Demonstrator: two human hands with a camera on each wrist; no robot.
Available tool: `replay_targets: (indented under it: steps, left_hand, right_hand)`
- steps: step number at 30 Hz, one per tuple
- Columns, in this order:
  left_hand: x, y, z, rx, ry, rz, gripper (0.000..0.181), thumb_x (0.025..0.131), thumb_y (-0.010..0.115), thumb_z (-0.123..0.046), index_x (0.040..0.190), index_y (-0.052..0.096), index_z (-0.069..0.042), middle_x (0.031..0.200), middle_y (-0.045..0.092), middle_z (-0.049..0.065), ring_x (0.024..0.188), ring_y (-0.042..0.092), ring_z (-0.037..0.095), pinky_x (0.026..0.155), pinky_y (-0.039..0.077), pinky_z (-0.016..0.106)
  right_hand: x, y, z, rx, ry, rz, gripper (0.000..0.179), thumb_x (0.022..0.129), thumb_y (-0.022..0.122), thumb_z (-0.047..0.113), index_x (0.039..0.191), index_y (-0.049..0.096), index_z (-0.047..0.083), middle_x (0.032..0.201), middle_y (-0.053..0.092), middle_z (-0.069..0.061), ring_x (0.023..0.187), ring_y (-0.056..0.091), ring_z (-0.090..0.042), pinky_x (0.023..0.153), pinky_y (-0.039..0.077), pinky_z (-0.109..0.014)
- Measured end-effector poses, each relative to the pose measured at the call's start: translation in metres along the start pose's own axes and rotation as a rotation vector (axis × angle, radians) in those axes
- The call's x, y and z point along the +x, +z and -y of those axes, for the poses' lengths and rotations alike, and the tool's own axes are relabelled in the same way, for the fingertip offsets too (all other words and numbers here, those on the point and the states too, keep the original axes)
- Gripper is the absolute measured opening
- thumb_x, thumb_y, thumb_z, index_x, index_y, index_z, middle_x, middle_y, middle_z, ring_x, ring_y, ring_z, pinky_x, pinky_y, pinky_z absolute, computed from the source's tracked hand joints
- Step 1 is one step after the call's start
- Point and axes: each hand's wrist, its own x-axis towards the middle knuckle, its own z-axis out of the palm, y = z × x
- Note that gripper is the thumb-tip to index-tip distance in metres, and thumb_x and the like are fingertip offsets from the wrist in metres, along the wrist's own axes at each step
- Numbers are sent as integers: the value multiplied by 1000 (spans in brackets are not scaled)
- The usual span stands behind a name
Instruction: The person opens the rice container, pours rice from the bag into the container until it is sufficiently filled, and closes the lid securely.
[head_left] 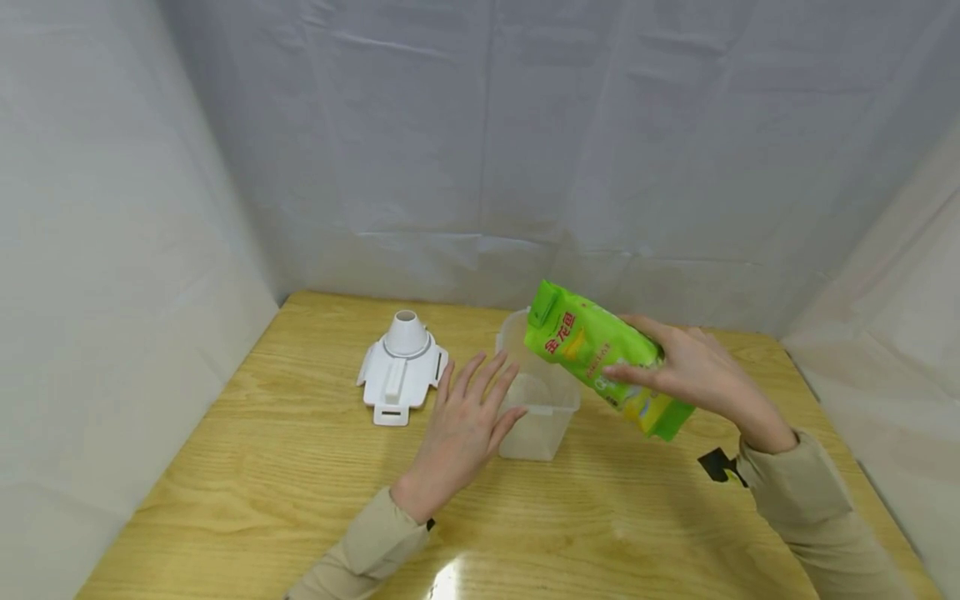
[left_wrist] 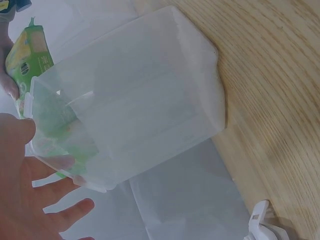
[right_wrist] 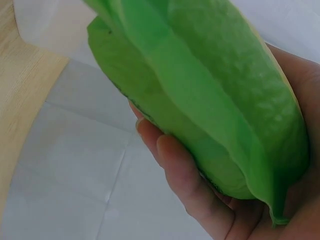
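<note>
My right hand (head_left: 705, 375) grips a green and yellow printed bag (head_left: 588, 346) of grain-like goods, thumb on its front. The bag leans left, its folded green top over a translucent plastic container (head_left: 528, 433). In the right wrist view, fingers curl round the bag's green back (right_wrist: 200, 100). My left hand (head_left: 457, 429) has its fingers spread beside the container's left side. From the left wrist, that hand (left_wrist: 30, 185) appears at the container's rim, and a whitish layer (left_wrist: 202, 80) shows at the container's base. The bag's opening is hidden.
A white lid-like part (head_left: 378, 375) with a cone-shaped spout (head_left: 406, 333) lies on the wooden table (head_left: 285, 467), left of the container. Pale sheeting (head_left: 450, 150) hangs behind the table and along both sides. A small black piece (head_left: 717, 465) shows by the right sleeve.
</note>
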Motion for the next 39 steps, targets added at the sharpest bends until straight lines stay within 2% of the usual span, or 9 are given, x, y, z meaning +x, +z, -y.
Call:
replay_targets:
  steps: [7,15,21,25,33,39]
  left_hand:
    - [0,1,0,-5,1,-6,56,107,42,-48,146,53,-9,153,48,12,141,42,36,115,29,65]
    - [0,0,0,-6,-9,22,54,104,53,-41,147,52,-10,154,47,12,142,42,36,117,26,64]
    - [0,1,0,11,3,8,53,104,53,-41,146,53,-10,153,48,12,141,43,36,116,28,65]
    - [0,1,0,5,-1,14,53,105,51,-43,146,52,-10,153,48,12,142,43,35,116,27,64]
    - [2,2,0,-3,3,-14,58,108,36,-50,145,54,-9,152,49,13,140,43,38,116,27,65]
    - [3,2,0,-2,4,-14,54,106,45,-46,144,54,-9,152,49,13,140,44,37,116,28,65]
  right_hand:
    - [0,-1,2,-11,-16,-2,86,90,67,62,156,40,15,72,58,-3,53,56,-14,49,48,-32]
    - [0,-3,4,-20,-21,-4,86,89,68,62,155,40,14,69,58,-2,50,55,-14,48,48,-32]
    - [-1,-3,4,-23,-23,-7,87,88,68,62,155,41,14,66,58,-2,48,55,-14,47,47,-32]
    - [-1,-4,4,-31,-25,-7,88,88,68,63,155,41,14,64,56,-1,47,53,-14,47,46,-32]
    - [1,-6,6,-55,-30,-6,91,87,68,66,155,41,13,57,53,0,44,47,-13,45,42,-31]
    - [2,-7,7,-99,-34,-14,92,85,67,69,155,41,15,51,40,3,42,35,-11,43,35,-29]
